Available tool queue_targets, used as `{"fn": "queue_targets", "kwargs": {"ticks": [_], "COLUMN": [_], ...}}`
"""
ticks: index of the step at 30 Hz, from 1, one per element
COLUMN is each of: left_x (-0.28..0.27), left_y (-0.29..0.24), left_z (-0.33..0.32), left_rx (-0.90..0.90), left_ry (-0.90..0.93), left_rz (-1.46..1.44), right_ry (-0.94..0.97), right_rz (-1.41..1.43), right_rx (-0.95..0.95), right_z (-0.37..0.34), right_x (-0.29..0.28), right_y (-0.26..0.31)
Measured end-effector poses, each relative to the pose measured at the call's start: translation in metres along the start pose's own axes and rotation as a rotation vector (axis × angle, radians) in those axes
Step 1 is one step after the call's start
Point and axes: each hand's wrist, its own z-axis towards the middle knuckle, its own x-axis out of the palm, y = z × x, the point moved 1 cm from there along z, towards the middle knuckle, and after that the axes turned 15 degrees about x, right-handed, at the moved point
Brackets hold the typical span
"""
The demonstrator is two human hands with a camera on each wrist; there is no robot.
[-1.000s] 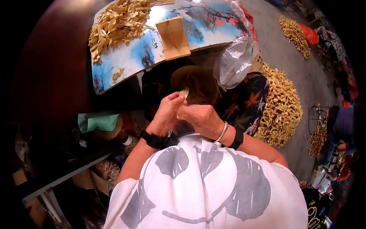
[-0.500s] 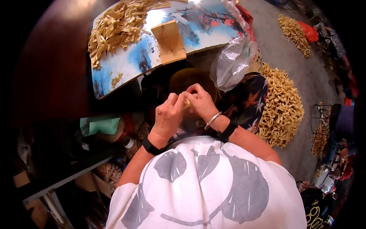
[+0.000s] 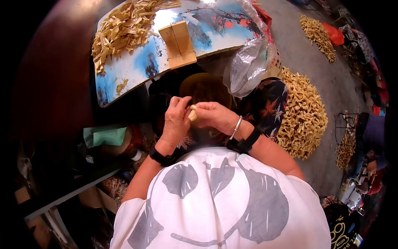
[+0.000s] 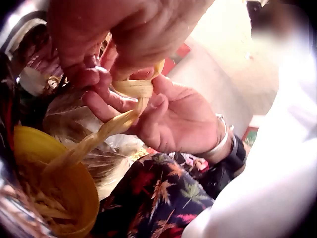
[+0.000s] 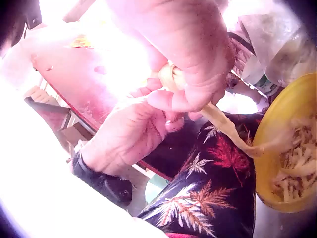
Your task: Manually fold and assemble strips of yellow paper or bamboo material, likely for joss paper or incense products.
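In the head view, my left hand (image 3: 176, 120) and right hand (image 3: 215, 117) meet in front of the body, with a pale yellow strip (image 3: 192, 114) between their fingertips. The left wrist view shows the strip (image 4: 136, 89) bent into a loop where the fingers of both hands pinch it. Its long tail slants down toward a yellow bowl (image 4: 34, 141) of similar strips. From the right wrist, thumb and fingers of the right hand (image 5: 185, 49) grip the looped part, close to the left hand (image 5: 129, 129). Part of the loop is hidden behind fingers.
Loose strips (image 3: 124, 31) are heaped on a painted table (image 3: 141, 81), near an L-shaped wooden block (image 3: 178, 45). A clear plastic bag (image 3: 246, 72) hangs at the table's right edge. Small knotted pieces (image 3: 302, 118) form a large floor pile at right, with another pile (image 3: 317, 37) farther back.
Both hands have turned over and shifted around the strip; its folded part now shows between them. The left hand stands more upright, and the right hand has come down a little, lying more sideways.
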Motion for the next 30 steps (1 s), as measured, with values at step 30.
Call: {"fn": "queue_targets", "kwargs": {"ticks": [30], "left_x": [-0.003], "left_y": [0.006], "left_z": [0.004], "left_rx": [-0.545], "left_ry": [-0.148], "left_rz": [-1.11], "right_ry": [-0.68], "right_rz": [-0.789], "right_rx": [-0.606], "right_z": [0.0], "right_x": [0.016], "right_y": [0.044]}}
